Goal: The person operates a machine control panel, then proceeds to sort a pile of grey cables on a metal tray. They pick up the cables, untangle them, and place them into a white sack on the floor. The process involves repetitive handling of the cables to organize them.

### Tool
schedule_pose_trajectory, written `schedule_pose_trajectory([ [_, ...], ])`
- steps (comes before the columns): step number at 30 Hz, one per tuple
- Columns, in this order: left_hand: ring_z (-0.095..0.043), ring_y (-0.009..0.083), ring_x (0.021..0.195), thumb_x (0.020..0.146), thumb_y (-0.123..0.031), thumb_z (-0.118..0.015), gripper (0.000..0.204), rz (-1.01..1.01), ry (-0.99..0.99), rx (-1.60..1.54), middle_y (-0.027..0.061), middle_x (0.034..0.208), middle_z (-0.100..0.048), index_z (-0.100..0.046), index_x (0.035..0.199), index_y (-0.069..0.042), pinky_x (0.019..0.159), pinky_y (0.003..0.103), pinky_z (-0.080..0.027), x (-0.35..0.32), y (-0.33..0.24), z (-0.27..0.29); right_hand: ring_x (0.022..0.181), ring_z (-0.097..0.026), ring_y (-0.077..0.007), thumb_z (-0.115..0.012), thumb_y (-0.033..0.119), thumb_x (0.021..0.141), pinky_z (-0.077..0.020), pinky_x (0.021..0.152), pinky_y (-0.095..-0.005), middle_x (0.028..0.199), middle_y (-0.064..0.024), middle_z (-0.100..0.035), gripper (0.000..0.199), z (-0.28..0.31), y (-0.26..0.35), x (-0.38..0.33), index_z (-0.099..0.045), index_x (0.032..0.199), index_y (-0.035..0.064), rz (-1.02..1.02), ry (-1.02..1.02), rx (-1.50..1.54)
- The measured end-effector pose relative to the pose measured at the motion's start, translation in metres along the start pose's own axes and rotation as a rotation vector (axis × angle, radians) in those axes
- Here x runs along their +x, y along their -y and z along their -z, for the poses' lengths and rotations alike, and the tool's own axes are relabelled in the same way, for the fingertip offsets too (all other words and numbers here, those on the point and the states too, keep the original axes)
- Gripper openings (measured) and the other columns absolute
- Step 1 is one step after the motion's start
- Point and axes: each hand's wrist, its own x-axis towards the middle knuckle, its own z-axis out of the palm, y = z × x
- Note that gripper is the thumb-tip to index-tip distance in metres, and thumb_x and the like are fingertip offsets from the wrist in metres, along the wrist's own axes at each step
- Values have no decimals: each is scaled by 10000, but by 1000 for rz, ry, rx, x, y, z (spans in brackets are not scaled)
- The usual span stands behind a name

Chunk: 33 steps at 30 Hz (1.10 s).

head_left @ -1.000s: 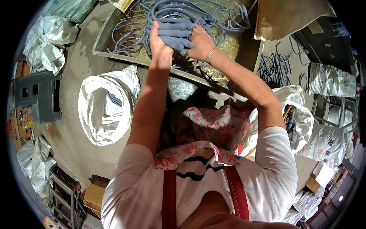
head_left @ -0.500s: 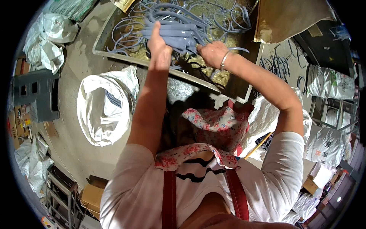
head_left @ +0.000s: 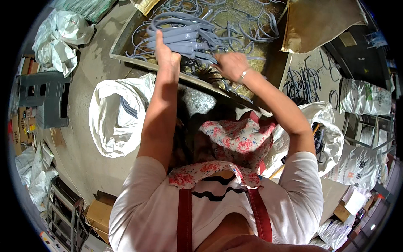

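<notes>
My left hand (head_left: 168, 55) is closed round a thick bundle of grey-blue curved bands (head_left: 176, 37), shaped like headbands, with the thumb lying over them. The bundle is above a shallow metal tray (head_left: 145, 64) of liquid. My right hand (head_left: 231, 66) is at the bundle's right end, its fingers curled against the band ends; the fingertips are partly hidden, and I cannot see exactly what they grip. More loose grey bands (head_left: 268, 29) lie scattered in the tray. Darker strips show below my right hand, near the tray's front edge.
A white sack (head_left: 119, 117) with grey bands inside stands at left, another white sack (head_left: 333, 140) at right. Cardboard (head_left: 321, 25) covers the tray's right corner. More bands (head_left: 303, 82) lie on the floor beyond it. A grey plastic stool (head_left: 46, 98) is far left.
The bundle and my left hand have shifted slightly left and lower. My right hand has moved slightly down and left, closer against the bundle's right end.
</notes>
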Motion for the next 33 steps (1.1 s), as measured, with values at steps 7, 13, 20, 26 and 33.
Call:
schedule_pose_trajectory([
  [7,-539,327,1022,889,-388,-456,415,103,-96,-29,125,1152,-550,-524,1129,-57,892,498,-416,-7,-30,-3,807,-587,-340,-556,326,812,-466,692,-417,809,-171,-624,267,-12,-85,-6,-628,911,89,-314,-221,126],
  [13,-572,297,955,902,-406,-420,398,282,-6,-22,109,1069,-593,-550,1075,-72,815,478,-465,-14,-26,-6,744,-588,-176,-724,345,684,-466,641,-316,788,-121,-657,494,-42,-83,15,-613,1001,-17,-125,63,627],
  [20,-595,283,897,907,-398,-410,381,274,-49,20,96,1020,-616,-563,1051,-80,781,469,-479,-20,-33,-5,575,-576,-71,-733,197,692,-388,416,-212,746,-56,-660,356,-39,-59,-12,-599,953,-6,-232,309,1425],
  [26,-593,294,911,909,-372,-413,356,339,-86,8,98,1019,-619,-567,1047,-83,800,487,-465,-25,-34,-13,802,-631,-296,-520,98,753,-499,671,-407,848,-167,-643,189,-13,-56,-38,-601,909,29,-44,124,-256],
  [33,-582,306,937,920,-352,-403,353,344,-93,-46,115,1059,-600,-557,1052,-62,809,492,-465,-20,-33,-3,814,-598,-308,-537,62,751,-486,654,-401,887,-113,-622,427,19,-120,-212,-460,1163,146,-476,-490,-226],
])
